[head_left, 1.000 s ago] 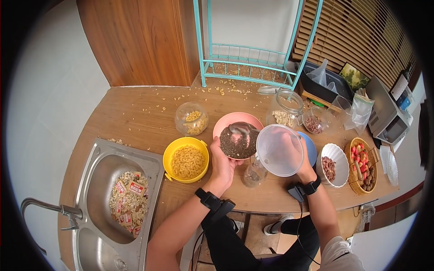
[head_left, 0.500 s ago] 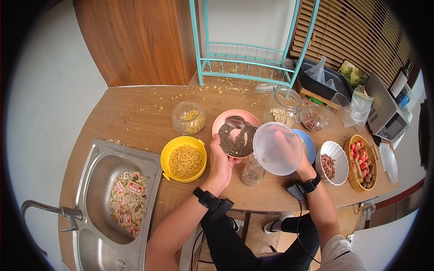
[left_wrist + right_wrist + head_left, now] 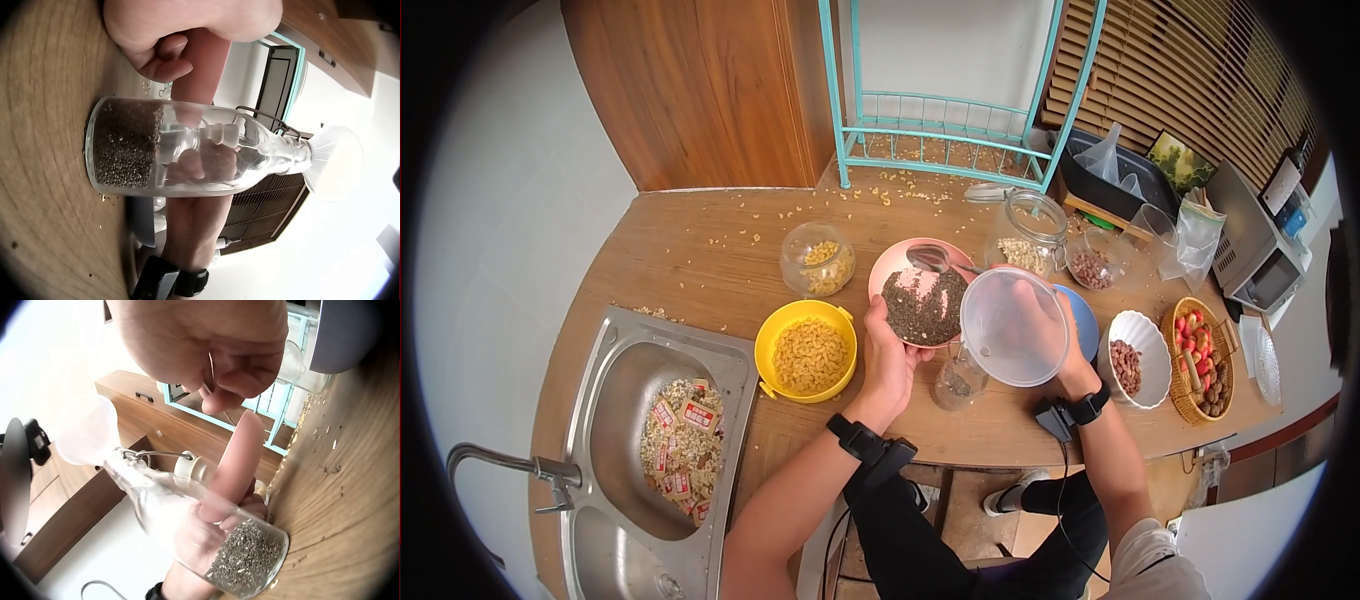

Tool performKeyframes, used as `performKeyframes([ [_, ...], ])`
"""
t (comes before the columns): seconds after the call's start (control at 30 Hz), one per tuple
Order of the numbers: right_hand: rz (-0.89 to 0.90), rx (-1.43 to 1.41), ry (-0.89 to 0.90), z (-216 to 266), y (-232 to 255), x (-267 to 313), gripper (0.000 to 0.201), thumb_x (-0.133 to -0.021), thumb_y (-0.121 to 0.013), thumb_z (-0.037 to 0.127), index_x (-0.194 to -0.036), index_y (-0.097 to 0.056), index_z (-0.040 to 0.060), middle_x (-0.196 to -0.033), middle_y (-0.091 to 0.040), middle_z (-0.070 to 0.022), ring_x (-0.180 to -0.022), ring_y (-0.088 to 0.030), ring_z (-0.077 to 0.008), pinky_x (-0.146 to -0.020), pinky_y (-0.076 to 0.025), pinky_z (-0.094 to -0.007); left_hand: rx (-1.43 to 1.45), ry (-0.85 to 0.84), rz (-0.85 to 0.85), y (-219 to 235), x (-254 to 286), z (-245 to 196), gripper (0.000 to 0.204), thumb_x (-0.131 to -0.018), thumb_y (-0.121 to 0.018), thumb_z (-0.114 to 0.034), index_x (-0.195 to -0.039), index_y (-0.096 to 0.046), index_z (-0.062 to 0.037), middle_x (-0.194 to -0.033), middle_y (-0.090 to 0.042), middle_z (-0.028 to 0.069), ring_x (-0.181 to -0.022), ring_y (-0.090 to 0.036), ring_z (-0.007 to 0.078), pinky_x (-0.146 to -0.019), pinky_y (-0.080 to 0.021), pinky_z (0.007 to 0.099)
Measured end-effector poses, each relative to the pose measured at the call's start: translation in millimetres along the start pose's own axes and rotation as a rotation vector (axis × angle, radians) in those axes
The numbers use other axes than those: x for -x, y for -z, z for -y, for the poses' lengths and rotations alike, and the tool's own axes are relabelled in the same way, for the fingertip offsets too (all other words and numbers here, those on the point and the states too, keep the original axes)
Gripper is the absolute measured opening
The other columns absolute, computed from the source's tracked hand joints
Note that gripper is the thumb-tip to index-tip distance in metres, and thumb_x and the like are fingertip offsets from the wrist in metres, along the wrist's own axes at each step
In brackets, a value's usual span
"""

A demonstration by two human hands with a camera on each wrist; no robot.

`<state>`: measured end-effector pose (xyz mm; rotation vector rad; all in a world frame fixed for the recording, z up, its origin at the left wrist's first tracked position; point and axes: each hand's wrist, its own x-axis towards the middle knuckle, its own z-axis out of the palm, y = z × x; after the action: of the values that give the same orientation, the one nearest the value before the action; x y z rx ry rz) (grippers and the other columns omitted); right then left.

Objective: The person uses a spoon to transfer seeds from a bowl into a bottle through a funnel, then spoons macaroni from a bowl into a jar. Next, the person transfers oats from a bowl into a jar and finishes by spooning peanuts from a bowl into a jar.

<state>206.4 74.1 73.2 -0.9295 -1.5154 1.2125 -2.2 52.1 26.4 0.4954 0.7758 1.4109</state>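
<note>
My left hand (image 3: pixel 887 365) holds a pink plate (image 3: pixel 888 264) of dark seeds (image 3: pixel 922 318) by its near left edge. A metal spoon (image 3: pixel 928 258) lies over the seeds, its bowl toward the plate's far side. My right hand (image 3: pixel 1075 362), partly behind the clear funnel (image 3: pixel 1012 325), pinches the thin spoon handle, as the right wrist view shows. The funnel sits in the mouth of a glass bottle (image 3: pixel 206 178) with a swing stopper. Dark seeds fill the bottle's lower part, and the plate is beside it.
Left of the plate are a yellow bowl (image 3: pixel 850 345) of macaroni, a glass jar (image 3: pixel 792 262) and a sink (image 3: pixel 615 375). A lidded jar (image 3: pixel 1032 212), blue plate (image 3: pixel 1084 318), white bowl (image 3: pixel 1158 365) and basket (image 3: pixel 1222 345) stand rightward. Behind is a turquoise rack (image 3: pixel 945 137).
The spoon has shifted toward the plate's far edge, and more pink shows between the seeds. Both hands keep their holds. The head view has shifted slightly.
</note>
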Motion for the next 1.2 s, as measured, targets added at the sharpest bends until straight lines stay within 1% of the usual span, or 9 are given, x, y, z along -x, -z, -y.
performKeyframes([
  [0.2,0.067,-0.009,-0.01,3,-3,4,0.039,-0.105,-0.052,0.032,-0.127,-0.064,0.0015,-0.118,-0.069,-0.0039,-0.101,-0.062,-0.0097,-0.086,-0.052,-0.0258,-0.02,-0.006,0.056,0,2,-2,0.055,-0.104,-0.026,-0.057,-0.116,-0.053,-0.0104,-0.099,-0.065,0.004,-0.078,-0.059,0.0131,-0.063,-0.041,0.0289],
  [0.27,0.099,-0.044,0.01,-2,-2,3,0.04,-0.106,-0.051,0.033,-0.127,-0.065,0.0017,-0.118,-0.069,-0.0042,-0.102,-0.062,-0.0099,-0.086,-0.052,-0.0257,0.02,-0.027,-0.007,-2,1,-1,0.054,-0.104,-0.028,-0.057,-0.115,-0.054,-0.0107,-0.097,-0.064,0.0035,-0.078,-0.058,0.0126,-0.062,-0.041,0.0285],
  [0.33,0.156,-0.103,-0.09,-5,4,4,0.041,-0.106,-0.05,0.034,-0.125,-0.066,0.0007,-0.116,-0.069,-0.0039,-0.102,-0.062,-0.0106,-0.086,-0.052,-0.0256,0.023,-0.021,0.005,1,-1,1,0.053,-0.104,-0.028,-0.056,-0.115,-0.054,-0.011,-0.097,-0.064,0.0032,-0.077,-0.057,0.0124,-0.062,-0.041,0.0285],
  [0.5,0.1,-0.109,-0.071,-10,5,2,0.04,-0.106,-0.051,0.031,-0.119,-0.068,-0.0017,-0.117,-0.067,-0.0041,-0.103,-0.063,-0.0119,-0.087,-0.053,-0.0271,0.019,-0.01,0.022,6,-3,3,0.053,-0.104,-0.028,-0.056,-0.116,-0.054,-0.0116,-0.096,-0.064,0.0028,-0.077,-0.056,0.0123,-0.062,-0.041,0.0286],
  [0.57,0.064,-0.127,-0.043,-9,4,2,0.039,-0.106,-0.051,0.03,-0.117,-0.069,-0.0026,-0.117,-0.067,-0.0042,-0.103,-0.063,-0.0122,-0.087,-0.053,-0.0275,-0.007,0.004,0.078,12,-6,5,0.057,-0.104,-0.026,-0.059,-0.124,-0.053,-0.014,-0.109,-0.065,0.0017,-0.092,-0.061,0.0123,-0.078,-0.052,0.0325],
  [0.77,0.057,-0.056,-0.046,-7,3,3,0.038,-0.106,-0.051,0.029,-0.117,-0.069,-0.0028,-0.119,-0.066,-0.0043,-0.104,-0.063,-0.0121,-0.086,-0.053,-0.0266,-0.011,0.019,0.037,5,-2,1,0.056,-0.103,-0.027,-0.06,-0.123,-0.053,-0.0147,-0.107,-0.064,0.0007,-0.089,-0.06,0.0111,-0.078,-0.051,0.0325],
  [0.93,0.075,-0.149,-0.13,-9,7,3,0.039,-0.107,-0.049,0.031,-0.113,-0.07,-0.0018,-0.11,-0.068,-0.0033,-0.093,-0.063,-0.0093,-0.079,-0.053,-0.025,-0.02,0.008,0.062,9,-3,2,0.055,-0.103,-0.027,-0.06,-0.12,-0.055,-0.0156,-0.101,-0.063,-0.0018,-0.079,-0.054,0.0089,-0.075,-0.049,0.0311],
  [1.07,0.045,-0.113,-0.067,-11,5,2,0.038,-0.107,-0.049,0.032,-0.112,-0.07,0.0008,-0.102,-0.07,-0.0025,-0.086,-0.063,-0.0083,-0.077,-0.052,-0.0239,-0.024,0.001,0.043,3,1,-2,0.054,-0.103,-0.026,-0.058,-0.119,-0.055,-0.0158,-0.1,-0.063,-0.0025,-0.076,-0.051,0.0083,-0.074,-0.048,0.0308],
  [1.2,0.0,-0.173,-0.133,-12,4,2,0.035,-0.106,-0.049,0.032,-0.107,-0.071,0.0045,-0.092,-0.071,-0.0012,-0.074,-0.061,-0.0063,-0.065,-0.049,-0.0202,-0.014,0.004,0.05,4,0,-2,0.053,-0.103,-0.026,-0.058,-0.12,-0.054,-0.0157,-0.1,-0.062,-0.0025,-0.076,-0.051,0.0082,-0.075,-0.048,0.0309],
])
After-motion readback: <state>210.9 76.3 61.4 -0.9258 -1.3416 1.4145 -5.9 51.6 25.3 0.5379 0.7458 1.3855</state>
